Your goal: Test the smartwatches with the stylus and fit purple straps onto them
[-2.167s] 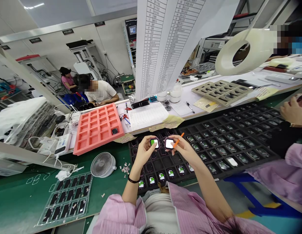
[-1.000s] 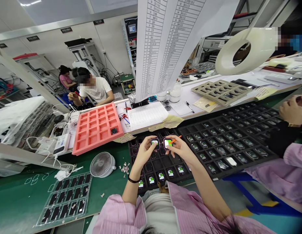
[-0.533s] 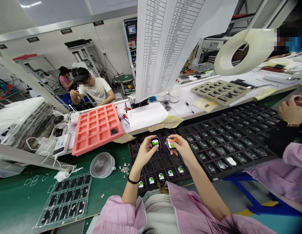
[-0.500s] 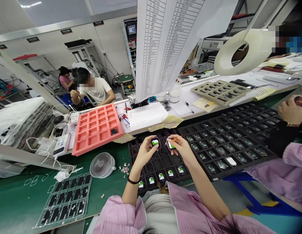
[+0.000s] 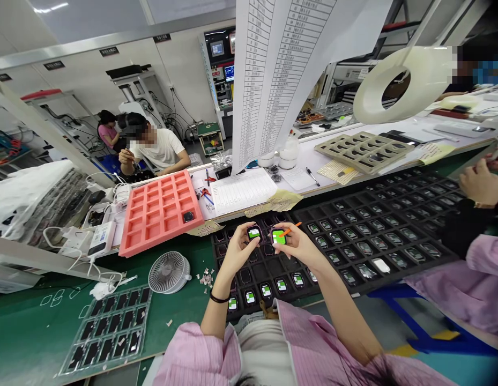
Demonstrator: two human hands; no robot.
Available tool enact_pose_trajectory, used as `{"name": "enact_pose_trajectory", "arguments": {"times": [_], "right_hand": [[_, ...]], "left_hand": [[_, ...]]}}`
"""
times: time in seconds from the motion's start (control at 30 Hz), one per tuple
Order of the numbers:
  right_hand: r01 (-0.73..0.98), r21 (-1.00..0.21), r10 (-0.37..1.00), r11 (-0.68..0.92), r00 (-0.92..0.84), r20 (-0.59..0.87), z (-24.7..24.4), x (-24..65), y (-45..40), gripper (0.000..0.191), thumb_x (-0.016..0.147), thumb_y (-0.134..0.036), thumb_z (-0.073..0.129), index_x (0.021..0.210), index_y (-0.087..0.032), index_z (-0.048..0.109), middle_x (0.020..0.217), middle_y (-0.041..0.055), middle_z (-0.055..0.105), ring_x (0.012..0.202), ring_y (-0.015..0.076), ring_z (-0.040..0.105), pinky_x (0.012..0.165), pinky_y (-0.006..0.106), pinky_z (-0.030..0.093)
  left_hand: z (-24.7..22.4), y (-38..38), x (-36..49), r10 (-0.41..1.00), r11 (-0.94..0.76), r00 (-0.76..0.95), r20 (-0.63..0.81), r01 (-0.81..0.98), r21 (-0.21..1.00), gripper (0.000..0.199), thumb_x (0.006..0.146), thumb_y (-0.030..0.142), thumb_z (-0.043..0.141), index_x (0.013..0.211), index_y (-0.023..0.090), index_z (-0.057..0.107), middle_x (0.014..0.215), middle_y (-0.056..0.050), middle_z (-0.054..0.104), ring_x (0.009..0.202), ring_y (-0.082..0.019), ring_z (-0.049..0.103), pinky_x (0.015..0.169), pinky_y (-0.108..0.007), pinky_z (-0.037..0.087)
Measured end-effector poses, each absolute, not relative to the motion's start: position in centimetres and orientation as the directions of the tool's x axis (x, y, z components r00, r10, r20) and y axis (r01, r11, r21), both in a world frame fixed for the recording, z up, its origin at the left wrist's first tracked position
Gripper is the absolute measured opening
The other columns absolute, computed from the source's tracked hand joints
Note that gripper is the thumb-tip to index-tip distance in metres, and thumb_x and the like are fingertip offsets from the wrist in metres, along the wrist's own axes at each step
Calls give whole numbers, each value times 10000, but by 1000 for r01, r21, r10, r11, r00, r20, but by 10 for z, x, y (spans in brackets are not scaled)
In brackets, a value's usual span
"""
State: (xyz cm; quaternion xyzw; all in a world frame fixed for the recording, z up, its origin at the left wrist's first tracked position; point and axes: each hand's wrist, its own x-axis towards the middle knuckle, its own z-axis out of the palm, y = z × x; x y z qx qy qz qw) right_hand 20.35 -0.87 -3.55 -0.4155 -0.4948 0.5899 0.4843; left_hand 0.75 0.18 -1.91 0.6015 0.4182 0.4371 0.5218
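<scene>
My left hand [image 5: 238, 249] is closed around a smartwatch body [image 5: 254, 232] whose lit screen shows green and white. Just to its right, my right hand [image 5: 300, 247] grips a second smartwatch [image 5: 278, 237] with a mostly green screen. A thin orange stick [image 5: 292, 229] also sits in the right hand, slanting up across that watch's corner. Both watches are held side by side, screens up, above a black foam tray [image 5: 273, 266]. Along the tray's near row lie several watches with lit screens, among them one watch [image 5: 266, 290] below my hands.
More black trays of watches [image 5: 365, 249] extend right, towards a co-worker's hand [image 5: 482, 182]. A small fan [image 5: 169, 272], paper scraps [image 5: 206, 277] and a clear tray of dark parts [image 5: 108, 327] are at left. A pink foam tray [image 5: 162, 212] rests on the shelf; a paper list [image 5: 268, 80] hangs ahead.
The watch in my right hand now faces up more squarely, and its screen has turned from mostly white to green. The orange stick points further up. The hanging list has swung slightly right.
</scene>
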Motion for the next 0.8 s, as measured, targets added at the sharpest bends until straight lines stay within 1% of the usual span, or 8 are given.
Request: {"name": "enact_pose_trajectory", "arguments": {"times": [0.1, 0.17, 0.27, 0.37, 0.47, 0.6, 0.7, 0.8], "right_hand": [[-175, -984, 988, -35, -151, -8, -34, 202, -9, 453, 712, -391, 744, 1073, -218, 531, 883, 30, 620, 596, 149, 646, 377, 209, 397], [-180, -983, 992, -38, -126, -15, -32, 202, -9, 436, 721, -418, 731, 1054, -211, 543, 845, 23, 617, 569, 148, 642, 376, 216, 394], [-184, -982, 995, -39, -94, -22, -31, 201, -8, 413, 717, -442, 725, 1012, -206, 558, 769, 1, 603, 511, 135, 622, 368, 216, 381], [-187, -982, 997, -30, -75, -16, -30, 201, -8, 400, 712, -445, 728, 983, -203, 562, 741, -4, 608, 469, 114, 595, 365, 215, 379], [-201, -979, 996, -24, -93, -6, -31, 202, -10, 407, 722, -432, 724, 1015, -205, 555, 784, 9, 621, 511, 123, 617, 373, 211, 390], [-207, -978, 990, -10, -137, 19, -32, 203, -12, 494, 679, -374, 772, 1078, -219, 526, 868, 27, 627, 619, 151, 647, 377, 205, 399], [-200, -980, 991, -9, -134, 18, -29, 203, -13, 500, 672, -368, 778, 1075, -221, 522, 870, 24, 619, 607, 145, 635, 363, 200, 372], [-201, -979, 994, -31, -113, -8, -23, 202, -14, 440, 726, -429, 722, 1068, -219, 541, 848, 21, 611, 579, 142, 634, 371, 208, 372]], "left_hand": [[-18, 1, 6, 952, -119, 292, 90, 85, 989, 527, 790, 334, 682, 1261, 231, 470, 1226, -85, 548, 961, -171, 587, 713, -247, 508], [-17, 0, 5, 946, -128, 312, 93, 95, 987, 568, 780, 319, 696, 1284, 239, 447, 1236, -87, 541, 977, -176, 581, 672, -228, 497], [-18, 0, 5, 943, -139, 316, 101, 101, 985, 579, 776, 304, 699, 1289, 240, 438, 1246, -91, 523, 958, -169, 576, 628, -214, 481], [-21, 0, 6, 941, -145, 322, 105, 102, 984, 588, 767, 296, 706, 1288, 246, 438, 1252, -87, 503, 905, -149, 568, 618, -216, 476], [-21, 1, 7, 939, -139, 330, 102, 92, 986, 596, 760, 295, 711, 1286, 246, 435, 1243, -84, 500, 856, -131, 569, 609, -212, 469], [-18, 1, 7, 941, -124, 326, 95, 68, 990, 614, 749, 300, 721, 1283, 232, 426, 1242, -92, 506, 843, -126, 582, 609, -209, 463], [-17, 1, 7, 940, -124, 328, 95, 68, 990, 625, 749, 300, 721, 1289, 222, 415, 1228, -96, 512, 839, -126, 586, 610, -210, 461], [-17, 0, 7, 936, -143, 334, 108, 82, 986, 640, 755, 302, 717, 1306, 226, 399, 1198, -94, 526, 844, -135, 594, 611, -215, 464]]}}
